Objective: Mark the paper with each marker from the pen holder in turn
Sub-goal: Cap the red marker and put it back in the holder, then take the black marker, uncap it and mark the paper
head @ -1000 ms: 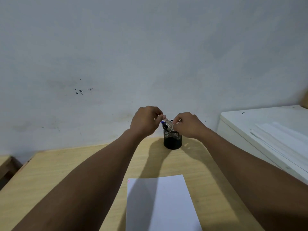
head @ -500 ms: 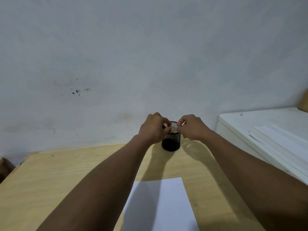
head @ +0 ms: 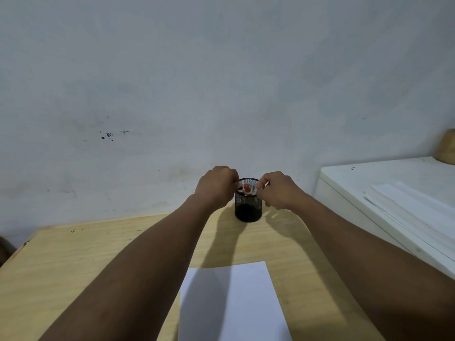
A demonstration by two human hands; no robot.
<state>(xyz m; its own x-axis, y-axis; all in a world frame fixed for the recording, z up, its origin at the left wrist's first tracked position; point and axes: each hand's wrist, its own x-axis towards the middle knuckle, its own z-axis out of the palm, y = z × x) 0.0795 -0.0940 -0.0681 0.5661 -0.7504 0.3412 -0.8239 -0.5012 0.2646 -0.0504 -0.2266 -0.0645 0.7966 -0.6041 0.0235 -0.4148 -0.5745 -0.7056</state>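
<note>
A black mesh pen holder [head: 248, 207] stands at the far edge of the wooden table [head: 73, 262], close to the wall. Inside it a red-capped marker [head: 246, 188] leans with its white barrel showing at the rim. My left hand [head: 216, 187] is at the holder's left rim, fingers curled, fingertips touching the markers; whether it grips one is hidden. My right hand [head: 278, 190] hovers at the right rim with its fingers pinched together and nothing visible in them. A white sheet of paper [head: 234, 303] lies near me between my forearms.
A white cabinet top [head: 369, 175] with a stack of white sheets [head: 413, 212] sits to the right, higher than the table. A grey wall [head: 221, 82] rises just behind the holder. A brown object [head: 446, 146] rests at the far right.
Earlier both hands held a blue-capped marker above the holder. Now that marker is out of sight, the hands have parted to the holder's two sides, and a red-capped marker shows inside.
</note>
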